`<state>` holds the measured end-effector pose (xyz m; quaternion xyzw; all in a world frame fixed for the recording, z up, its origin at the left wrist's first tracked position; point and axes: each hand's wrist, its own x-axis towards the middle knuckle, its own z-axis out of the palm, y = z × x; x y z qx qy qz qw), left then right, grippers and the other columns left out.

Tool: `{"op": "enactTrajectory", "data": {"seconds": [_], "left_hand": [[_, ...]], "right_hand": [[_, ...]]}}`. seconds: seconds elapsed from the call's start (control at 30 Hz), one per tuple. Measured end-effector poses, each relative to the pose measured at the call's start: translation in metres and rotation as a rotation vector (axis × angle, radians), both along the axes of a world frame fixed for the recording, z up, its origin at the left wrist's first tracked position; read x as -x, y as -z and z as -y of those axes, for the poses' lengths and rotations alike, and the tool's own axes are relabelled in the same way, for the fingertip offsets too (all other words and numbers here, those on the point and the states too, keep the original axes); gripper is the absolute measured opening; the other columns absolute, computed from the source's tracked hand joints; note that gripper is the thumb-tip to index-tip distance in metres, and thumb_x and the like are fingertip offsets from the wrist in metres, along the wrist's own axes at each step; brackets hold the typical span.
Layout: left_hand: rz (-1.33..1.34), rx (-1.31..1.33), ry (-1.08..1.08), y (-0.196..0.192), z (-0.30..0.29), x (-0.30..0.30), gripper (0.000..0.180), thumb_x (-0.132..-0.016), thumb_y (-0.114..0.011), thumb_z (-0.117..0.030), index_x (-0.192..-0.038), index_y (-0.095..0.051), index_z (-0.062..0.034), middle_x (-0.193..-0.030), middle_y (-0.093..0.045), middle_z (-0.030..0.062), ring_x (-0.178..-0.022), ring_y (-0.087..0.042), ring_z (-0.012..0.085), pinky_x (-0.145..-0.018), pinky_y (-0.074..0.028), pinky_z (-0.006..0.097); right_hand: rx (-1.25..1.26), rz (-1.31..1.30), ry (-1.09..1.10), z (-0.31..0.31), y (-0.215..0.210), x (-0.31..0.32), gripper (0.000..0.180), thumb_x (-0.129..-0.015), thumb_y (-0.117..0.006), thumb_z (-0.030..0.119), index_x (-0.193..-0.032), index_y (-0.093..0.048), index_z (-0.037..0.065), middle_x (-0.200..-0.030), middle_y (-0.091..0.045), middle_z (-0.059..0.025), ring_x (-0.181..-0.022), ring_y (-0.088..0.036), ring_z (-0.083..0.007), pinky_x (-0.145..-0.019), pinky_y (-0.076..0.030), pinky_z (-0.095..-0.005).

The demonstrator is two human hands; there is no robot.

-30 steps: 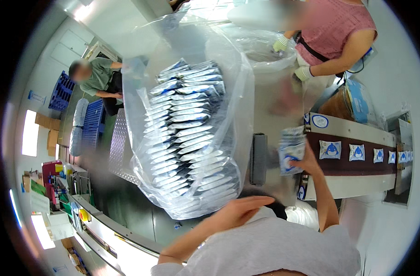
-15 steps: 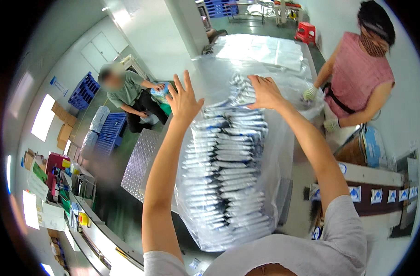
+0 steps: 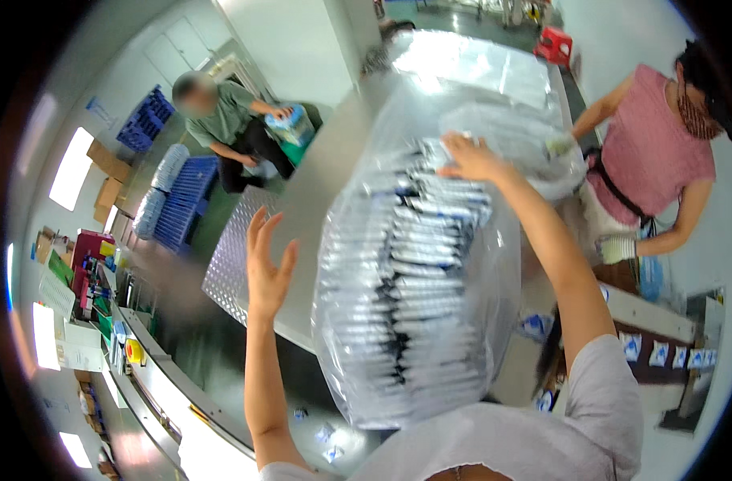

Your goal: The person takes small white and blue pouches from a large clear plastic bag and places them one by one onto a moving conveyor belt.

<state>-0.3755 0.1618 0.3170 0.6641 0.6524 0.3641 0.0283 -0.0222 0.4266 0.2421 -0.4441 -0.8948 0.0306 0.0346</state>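
Observation:
A large clear plastic bag (image 3: 498, 321) lies lengthwise before me, filled with two rows of slim white-and-blue packets (image 3: 434, 280) packed on edge. My right hand (image 3: 471, 159) is at the bag's far end, fingers spread over the last packets. Whether it presses on them or hovers just above is hard to tell. Off to the left of the bag, my left hand (image 3: 270, 268) is raised over the metal table (image 3: 326, 160), holding nothing, its fingers apart and pointing up.
Flat plastic bags (image 3: 478, 68) cover the table's far end. At right, a co-worker in pink (image 3: 654, 144) has one gloved hand on loose plastic. A conveyor (image 3: 662, 361) carries small packets. Left sits another person (image 3: 229, 120) beside blue pallets (image 3: 191, 196). A red stool (image 3: 553, 46) stands behind.
My left hand has moved left and nearer, away from the bag. My right hand stays over the bag's far end. The co-worker's lower gloved hand has moved nearer to me.

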Motion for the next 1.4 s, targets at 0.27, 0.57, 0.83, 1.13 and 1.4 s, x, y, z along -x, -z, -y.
{"op": "enactTrajectory", "data": {"seconds": [0.27,0.57,0.83,1.13,1.4], "left_hand": [[0.865,0.798,-0.288,0.260,0.215,-0.009,0.044,-0.087,-0.057,-0.027,-0.125,-0.050,-0.0065,-0.136,-0.040,0.0141,-0.126,-0.038,0.0325,-0.099,-0.035,0.052],[1.326,1.031,-0.454,0.336,0.297,-0.117,0.048,-0.085,-0.057,-0.032,-0.126,-0.049,-0.0071,-0.133,-0.043,0.0146,-0.124,-0.039,0.0342,-0.097,-0.035,0.056],[1.526,1.009,-0.542,0.362,0.299,-0.127,0.052,-0.084,-0.056,-0.037,-0.127,-0.048,-0.0076,-0.131,-0.045,0.0150,-0.123,-0.040,0.0357,-0.096,-0.034,0.060],[1.801,0.746,-0.414,0.405,0.273,-0.115,0.057,-0.083,-0.055,-0.042,-0.128,-0.047,-0.0082,-0.128,-0.047,0.0155,-0.121,-0.041,0.0374,-0.095,-0.033,0.064],[2.183,0.245,0.176,0.381,0.210,-0.031,0.061,-0.082,-0.055,-0.047,-0.129,-0.046,-0.0088,-0.126,-0.049,0.0160,-0.120,-0.042,0.0389,-0.093,-0.032,0.068]], "right_hand": [[0.114,-1.454,0.786,0.255,0.122,-0.096,0.010,-0.095,-0.044,0.014,-0.097,-0.045,0.005,-0.098,-0.047,-0.0063,-0.089,-0.046,-0.0170,-0.083,-0.038,-0.0304],[1.147,-1.385,0.907,0.339,0.242,-0.033,0.030,-0.097,-0.040,0.028,-0.110,-0.046,0.002,-0.107,-0.050,-0.0121,-0.100,-0.048,-0.0229,-0.091,-0.037,-0.0343],[1.163,-1.275,0.987,0.374,0.251,-0.059,0.036,-0.096,-0.040,0.032,-0.113,-0.047,0.001,-0.110,-0.051,-0.0147,-0.105,-0.047,-0.0258,-0.093,-0.036,-0.0356],[1.013,-1.370,0.766,0.318,0.321,-0.022,0.044,-0.096,-0.039,0.038,-0.116,-0.048,0.000,-0.114,-0.052,-0.0176,-0.109,-0.047,-0.0290,-0.096,-0.035,-0.0370],[0.814,-1.450,0.443,0.198,0.350,0.094,0.051,-0.095,-0.038,0.042,-0.119,-0.049,-0.001,-0.116,-0.053,-0.0202,-0.114,-0.047,-0.0318,-0.099,-0.034,-0.0384]]}}
